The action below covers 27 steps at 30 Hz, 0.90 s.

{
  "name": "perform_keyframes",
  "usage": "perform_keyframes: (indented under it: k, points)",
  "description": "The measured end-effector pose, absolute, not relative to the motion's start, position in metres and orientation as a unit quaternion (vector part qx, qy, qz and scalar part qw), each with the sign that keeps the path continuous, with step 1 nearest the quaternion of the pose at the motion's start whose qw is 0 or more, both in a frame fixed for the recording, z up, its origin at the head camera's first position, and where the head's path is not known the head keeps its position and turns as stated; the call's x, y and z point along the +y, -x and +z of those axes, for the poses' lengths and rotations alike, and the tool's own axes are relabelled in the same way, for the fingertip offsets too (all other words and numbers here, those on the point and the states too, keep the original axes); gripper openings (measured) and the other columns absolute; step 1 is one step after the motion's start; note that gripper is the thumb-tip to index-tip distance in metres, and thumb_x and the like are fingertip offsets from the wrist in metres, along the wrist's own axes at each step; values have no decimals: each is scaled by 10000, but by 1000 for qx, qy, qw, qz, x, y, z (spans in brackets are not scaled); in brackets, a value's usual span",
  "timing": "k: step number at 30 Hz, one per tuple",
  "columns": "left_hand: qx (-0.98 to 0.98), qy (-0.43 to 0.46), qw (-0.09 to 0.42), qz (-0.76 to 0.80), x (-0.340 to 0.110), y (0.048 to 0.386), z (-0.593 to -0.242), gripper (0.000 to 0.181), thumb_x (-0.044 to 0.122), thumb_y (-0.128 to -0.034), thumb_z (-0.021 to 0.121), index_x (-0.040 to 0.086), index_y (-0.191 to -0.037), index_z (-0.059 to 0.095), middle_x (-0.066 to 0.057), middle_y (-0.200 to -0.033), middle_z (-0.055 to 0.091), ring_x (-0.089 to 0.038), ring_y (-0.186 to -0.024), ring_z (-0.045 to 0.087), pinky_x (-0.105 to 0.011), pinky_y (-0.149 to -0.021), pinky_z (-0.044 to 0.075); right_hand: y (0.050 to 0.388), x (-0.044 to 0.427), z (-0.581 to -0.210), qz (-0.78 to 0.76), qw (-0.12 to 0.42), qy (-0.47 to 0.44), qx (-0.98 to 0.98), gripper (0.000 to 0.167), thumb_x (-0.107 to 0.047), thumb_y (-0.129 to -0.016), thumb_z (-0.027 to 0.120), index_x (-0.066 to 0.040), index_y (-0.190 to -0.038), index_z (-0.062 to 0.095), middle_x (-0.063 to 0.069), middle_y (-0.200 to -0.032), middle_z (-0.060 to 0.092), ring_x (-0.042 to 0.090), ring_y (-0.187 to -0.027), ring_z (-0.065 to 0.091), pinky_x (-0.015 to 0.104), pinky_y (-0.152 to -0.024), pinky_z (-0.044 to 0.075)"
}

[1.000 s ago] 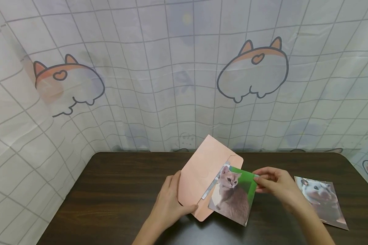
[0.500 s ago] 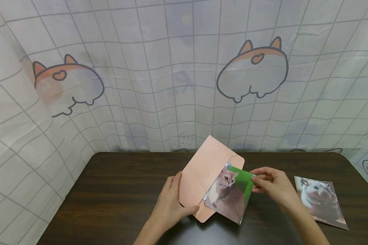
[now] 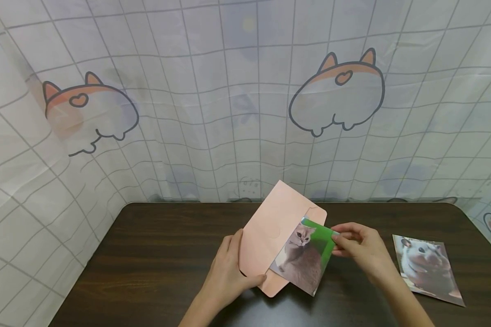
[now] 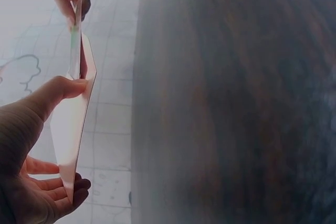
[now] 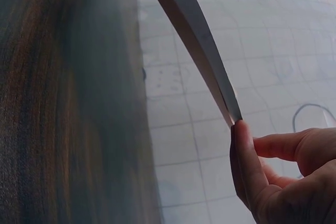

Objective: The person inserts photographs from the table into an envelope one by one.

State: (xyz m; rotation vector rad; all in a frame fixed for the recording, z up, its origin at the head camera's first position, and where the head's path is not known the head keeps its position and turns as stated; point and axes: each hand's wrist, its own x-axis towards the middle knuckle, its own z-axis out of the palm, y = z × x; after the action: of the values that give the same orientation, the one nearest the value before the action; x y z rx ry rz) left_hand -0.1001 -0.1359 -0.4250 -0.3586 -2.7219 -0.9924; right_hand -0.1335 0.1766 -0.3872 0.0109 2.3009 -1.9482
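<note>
A pale pink envelope (image 3: 266, 231) is tilted above the table, its flap side open toward the right. My left hand (image 3: 225, 268) grips its lower left edge, thumb on the front and fingers behind, as the left wrist view also shows on the envelope (image 4: 71, 129). A photo card (image 3: 304, 263) of a grey-brown cat on green lies partly inside the envelope's mouth, its left edge hidden there. My right hand (image 3: 362, 247) pinches the card's upper right corner between thumb and fingers. In the right wrist view the card's back (image 5: 202, 30) is seen in shadow.
A second photo card (image 3: 427, 268) with a hamster lies on the dark wooden table (image 3: 147, 268), to the right beside my right forearm. Behind the table's far edge hangs a white gridded curtain (image 3: 212, 113) with corgi drawings.
My right hand has moved left with the cat photo card, which has slid further into the envelope. The whitish strip seen at the envelope's mouth is now mostly covered. The left hand has barely moved.
</note>
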Motion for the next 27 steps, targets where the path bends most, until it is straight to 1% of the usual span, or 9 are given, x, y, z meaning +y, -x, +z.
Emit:
perform_keyframes:
  k: [11, 21, 27]
  points:
    - [-927, 121, 107, -339, -135, 101, -426, 1089, 298, -655, 997, -37, -1527, 437, -139, -1297, 577, -262, -1097, 624, -485, -930, 564, 132, 169, -388, -651, 50, -18, 757, 335, 37, -1029, 602, 211, -1310, 551, 59, -914, 698, 119, -745, 717, 277, -737, 625]
    - [-928, 122, 108, -336, -135, 100, -426, 1092, 302, -654, 1001, -35, -1526, 437, -140, -1286, 575, -254, -1082, 624, -477, -911, 568, 132, 163, -391, -663, 37, -26, 747, 336, 53, -1021, 603, 221, -1307, 550, 62, -906, 698, 114, -730, 714, 263, -727, 622]
    - [-930, 119, 100, -334, -135, 99, -427, 1099, 324, -665, 998, -14, -1542, 426, -134, -1296, 566, -249, -1087, 617, -477, -902, 565, 131, 160, -391, -668, 33, -35, 742, 338, 62, -1018, 606, 215, -1313, 551, 51, -899, 707, 120, -723, 714, 262, -729, 621]
